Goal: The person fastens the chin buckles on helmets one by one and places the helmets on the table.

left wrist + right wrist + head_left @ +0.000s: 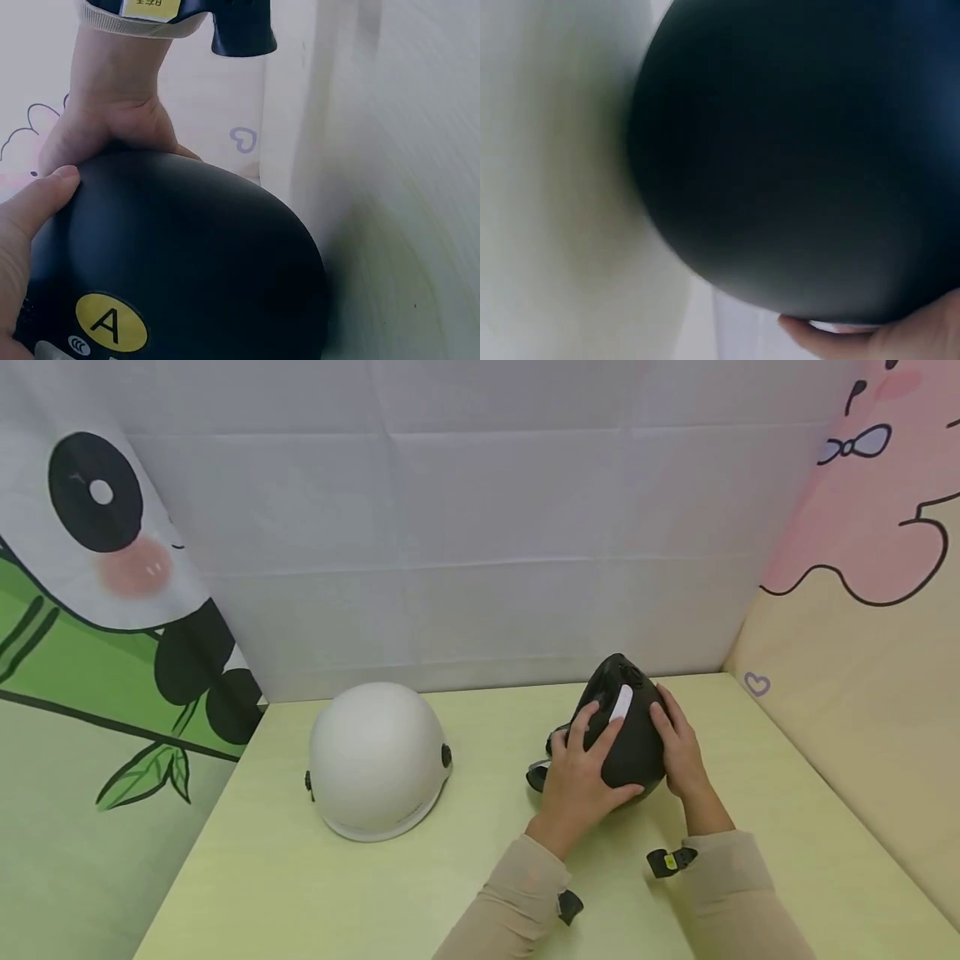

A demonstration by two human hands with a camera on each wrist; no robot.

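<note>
A black helmet (pixel 636 752) is held between both hands at the right of the table, tipped on its side. My left hand (pixel 583 785) spreads its bent fingers over the near left part of the shell, beside a white stripe. Against the right side of the shell, my right hand (pixel 681 756) grips with curved fingers. In the left wrist view the helmet's smooth shell (pixel 195 240) carries a round yellow sticker (pixel 112 322) with the letter A. The dark shell (pixel 780 165) fills much of the right wrist view.
A white helmet (pixel 375 756) stands dome up on the pale yellow table (pixel 480 893), left of the black one. White cloth (pixel 495 527) hangs behind the table. Printed cloths with cartoon figures flank it on both sides. Black wrist devices (pixel 671 862) sit at the cuffs.
</note>
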